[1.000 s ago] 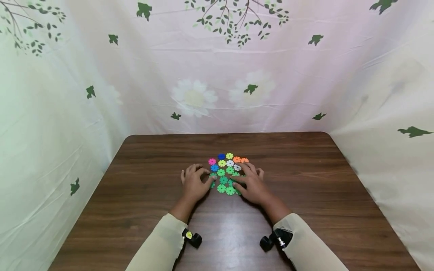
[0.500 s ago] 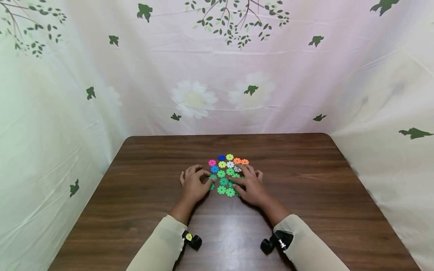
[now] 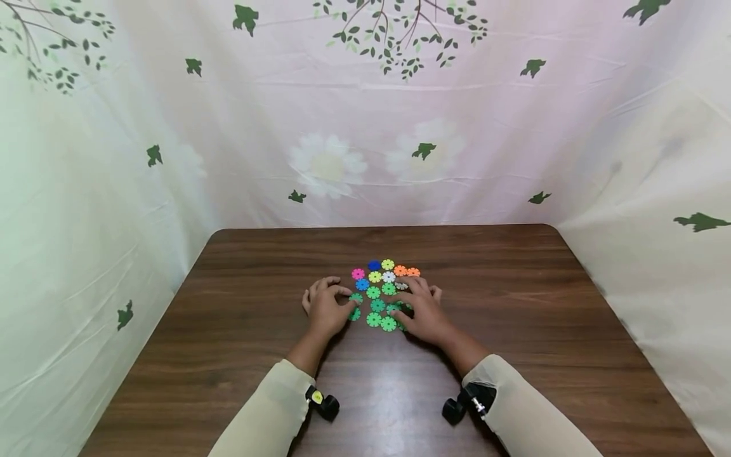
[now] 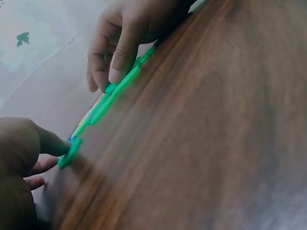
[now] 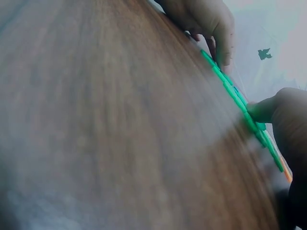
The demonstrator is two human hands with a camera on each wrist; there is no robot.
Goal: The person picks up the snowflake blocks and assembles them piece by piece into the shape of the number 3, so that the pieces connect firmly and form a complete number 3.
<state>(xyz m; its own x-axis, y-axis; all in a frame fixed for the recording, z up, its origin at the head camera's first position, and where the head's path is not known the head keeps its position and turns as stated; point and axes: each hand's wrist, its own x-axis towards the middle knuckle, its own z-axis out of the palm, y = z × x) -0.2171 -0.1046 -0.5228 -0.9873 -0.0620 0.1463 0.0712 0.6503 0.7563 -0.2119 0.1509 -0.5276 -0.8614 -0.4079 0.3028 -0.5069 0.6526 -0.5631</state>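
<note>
A cluster of small notched, flower-shaped plastic discs lies flat on the brown table. My left hand (image 3: 328, 309) is at the cluster's left edge, its thumb and forefinger touching two green discs (image 3: 355, 314). In the left wrist view the left thumb rests on a green disc (image 4: 70, 153). My right hand (image 3: 424, 310) spreads over the right side of the cluster, fingertips touching discs and partly hiding several. The right wrist view shows the right thumb (image 5: 261, 111) pressing by the row of green discs (image 5: 233, 97). Between the hands sit a teal-green disc (image 3: 377, 305) and bright green ones (image 3: 374, 319).
Behind the green discs are pink (image 3: 358, 273), blue (image 3: 362, 284), yellow (image 3: 388, 264), white (image 3: 388, 277) and orange (image 3: 400, 270) discs. The wooden table (image 3: 228, 355) reaches back to a printed cloth backdrop (image 3: 365, 127). Black wrist cameras (image 3: 328, 408) hang under both sleeves.
My left thumb and forefinger have shifted slightly left, and the two green discs at the left edge have slid left with them. The right hand stays almost in place.
</note>
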